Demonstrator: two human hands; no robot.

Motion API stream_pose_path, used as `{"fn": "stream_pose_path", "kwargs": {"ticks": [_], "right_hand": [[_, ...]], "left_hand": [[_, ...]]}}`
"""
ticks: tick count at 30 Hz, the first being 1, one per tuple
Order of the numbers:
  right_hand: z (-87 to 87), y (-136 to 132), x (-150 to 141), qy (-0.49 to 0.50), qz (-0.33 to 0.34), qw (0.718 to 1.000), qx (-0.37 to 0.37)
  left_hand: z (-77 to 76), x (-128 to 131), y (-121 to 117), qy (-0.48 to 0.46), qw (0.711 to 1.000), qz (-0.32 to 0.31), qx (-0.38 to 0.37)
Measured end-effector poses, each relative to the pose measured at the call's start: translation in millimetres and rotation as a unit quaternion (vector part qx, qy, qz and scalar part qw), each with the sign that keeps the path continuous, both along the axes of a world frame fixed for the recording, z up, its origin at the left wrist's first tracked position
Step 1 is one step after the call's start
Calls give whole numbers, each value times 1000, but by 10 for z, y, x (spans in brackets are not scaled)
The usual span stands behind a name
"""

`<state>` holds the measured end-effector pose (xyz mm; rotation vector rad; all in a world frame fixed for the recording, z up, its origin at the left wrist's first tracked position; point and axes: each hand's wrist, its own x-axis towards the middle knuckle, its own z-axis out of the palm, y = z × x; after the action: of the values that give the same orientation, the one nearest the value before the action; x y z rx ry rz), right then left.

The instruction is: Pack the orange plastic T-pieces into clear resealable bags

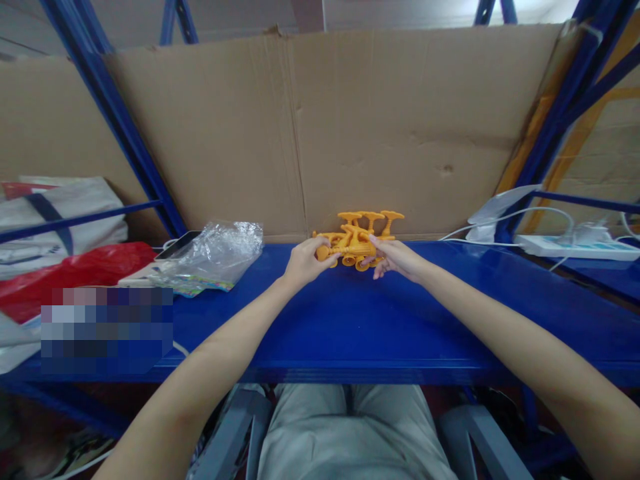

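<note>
A cluster of orange-yellow plastic pieces [357, 249] is at the back of the blue shelf, close to the cardboard. It has T-shaped ends standing up at the rear and rounded, ring-like parts low at the front; what kind of object it is, I cannot make out. My left hand [306, 262] pinches its left end, near a round knob, between thumb and fingers. On the right side, my right hand [397, 259] has its thumb on top of the pieces and its fingers curled below. The fingers hide part of the plastic.
A cardboard sheet [390, 120] stands along the back of the blue shelf [360, 320]. At left lie a clear plastic bag [220, 250], a dark phone-like item [181, 244] and a red bag [85, 270]. A white power strip [580, 247] with cables is at right.
</note>
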<state>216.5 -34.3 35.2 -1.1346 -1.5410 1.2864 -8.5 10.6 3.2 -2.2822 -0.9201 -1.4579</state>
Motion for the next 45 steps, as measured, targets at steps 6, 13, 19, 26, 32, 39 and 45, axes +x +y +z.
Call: {"fn": "stream_pose_path", "kwargs": {"ticks": [6,13,19,26,32,39,45], "right_hand": [[-85,87,39,50,18,997,48],[-83,87,79,0,38,997,74],[-60,52,30,-1,5,998,56],[-52,66,60,-67,2,994,81],[-94,112,76,-45,6,990,135],[-92,73,25,-15,9,995,96],[-26,3,-32,3,-31,998,58]], "left_hand": [[1,-22,27,-15,1000,7,-4],[1,-36,-6,-2,1000,4,10],[12,-2,-33,-5,1000,-2,16],[20,8,-17,-13,1000,-5,-4],[16,-3,-19,-8,1000,-7,8],[6,-3,-31,4,1000,-12,14],[7,13,-54,8,1000,-9,4]]}}
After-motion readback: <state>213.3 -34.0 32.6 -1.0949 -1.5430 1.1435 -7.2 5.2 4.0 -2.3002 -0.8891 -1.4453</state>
